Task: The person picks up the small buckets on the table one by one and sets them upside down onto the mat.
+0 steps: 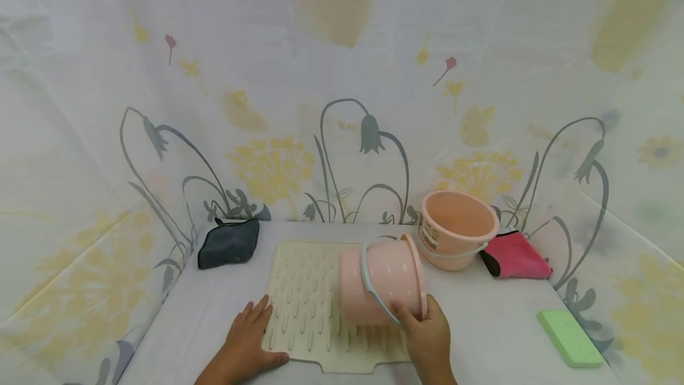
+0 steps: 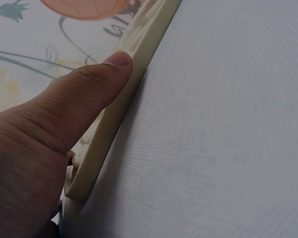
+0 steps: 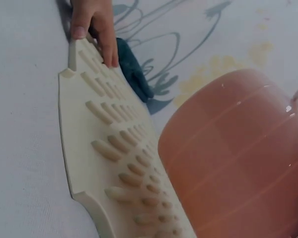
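Observation:
A cream washboard (image 1: 304, 308) with raised ridges lies flat on the white-covered table. At its near left corner rests my left hand (image 1: 248, 337), fingers spread along the side edge. The left thumb (image 2: 97, 82) lies across the board's near edge in the left wrist view. My right hand (image 1: 429, 337) grips the rim of a pink bucket (image 1: 392, 278), thumb on the outer wall. That bucket is tipped on its side, its mouth facing right and its base over the board. A pale blue handle (image 1: 366, 272) loops across its wall.
Behind on the right stands a second, peach bucket (image 1: 449, 260), upright. A pink-red folded cloth item (image 1: 518, 254) lies beside it. A green block (image 1: 570, 337) is near the right edge, and a dark pouch-like item (image 1: 228, 243) sits at back left. Flower-printed sheeting (image 1: 342, 76) walls the table.

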Motion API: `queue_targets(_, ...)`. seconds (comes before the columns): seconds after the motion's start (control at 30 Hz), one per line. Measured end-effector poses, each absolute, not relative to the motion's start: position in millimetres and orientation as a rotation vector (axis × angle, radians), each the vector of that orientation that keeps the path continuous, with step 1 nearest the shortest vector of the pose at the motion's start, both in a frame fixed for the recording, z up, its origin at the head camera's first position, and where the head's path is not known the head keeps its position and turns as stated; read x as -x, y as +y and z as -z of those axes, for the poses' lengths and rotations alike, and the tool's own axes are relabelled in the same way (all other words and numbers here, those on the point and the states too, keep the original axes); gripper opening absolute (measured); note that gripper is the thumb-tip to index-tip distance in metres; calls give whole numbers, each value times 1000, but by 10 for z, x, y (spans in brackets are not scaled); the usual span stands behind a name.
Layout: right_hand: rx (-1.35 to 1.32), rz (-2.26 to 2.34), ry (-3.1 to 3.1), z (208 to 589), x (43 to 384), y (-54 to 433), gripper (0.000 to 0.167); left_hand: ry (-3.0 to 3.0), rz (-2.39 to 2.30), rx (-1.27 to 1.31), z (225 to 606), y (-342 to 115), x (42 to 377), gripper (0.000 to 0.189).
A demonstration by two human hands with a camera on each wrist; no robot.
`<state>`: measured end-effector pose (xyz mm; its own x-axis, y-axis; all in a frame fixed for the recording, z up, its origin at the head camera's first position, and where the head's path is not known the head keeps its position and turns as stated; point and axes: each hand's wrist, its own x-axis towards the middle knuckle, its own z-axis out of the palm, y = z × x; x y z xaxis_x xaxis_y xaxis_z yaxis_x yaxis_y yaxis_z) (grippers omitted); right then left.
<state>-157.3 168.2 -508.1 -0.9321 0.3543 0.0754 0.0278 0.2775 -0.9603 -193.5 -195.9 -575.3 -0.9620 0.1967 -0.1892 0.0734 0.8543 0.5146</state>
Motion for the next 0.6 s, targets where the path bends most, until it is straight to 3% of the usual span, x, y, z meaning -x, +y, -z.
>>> queue_targets(0.33, 391, -1869, -2177, 5085, 1576, 1608, 69, 2866, -876, -238, 5563, -1815, 1942, 98)
queue_targets(0.6, 425, -1900, -2126, 5084, 1568, 1530, 66, 2658, -1559, -377, 5235, -1320, 1949, 89)
